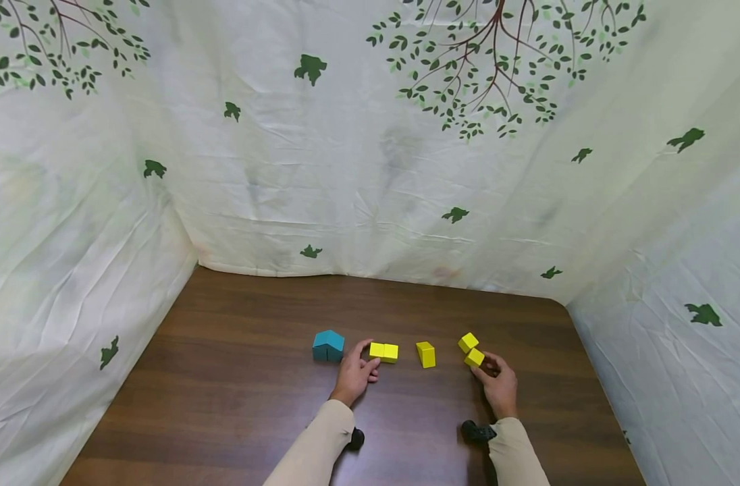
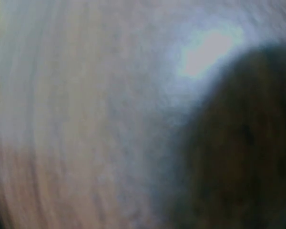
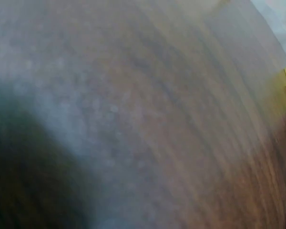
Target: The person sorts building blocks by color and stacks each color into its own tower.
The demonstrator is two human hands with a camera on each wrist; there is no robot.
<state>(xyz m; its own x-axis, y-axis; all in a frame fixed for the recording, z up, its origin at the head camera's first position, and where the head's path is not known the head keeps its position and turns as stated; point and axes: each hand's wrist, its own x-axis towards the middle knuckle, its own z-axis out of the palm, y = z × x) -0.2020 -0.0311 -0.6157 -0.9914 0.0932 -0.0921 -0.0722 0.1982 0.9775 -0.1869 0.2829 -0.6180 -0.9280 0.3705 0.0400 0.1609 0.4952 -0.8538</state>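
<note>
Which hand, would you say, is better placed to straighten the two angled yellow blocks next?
Probably the right hand: it touches the nearer angled block, while the left hand is farther off, at the yellow pair.

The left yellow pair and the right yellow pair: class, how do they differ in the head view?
Arrangement: the left yellow pair has its blocks lined up side by side, while the right yellow pair has them askew, one farther back.
Angle: the left yellow pair sits nearly square to the camera; the right yellow pair is turned at an angle.
Shared: both are yellow and made of two blocks.
</note>
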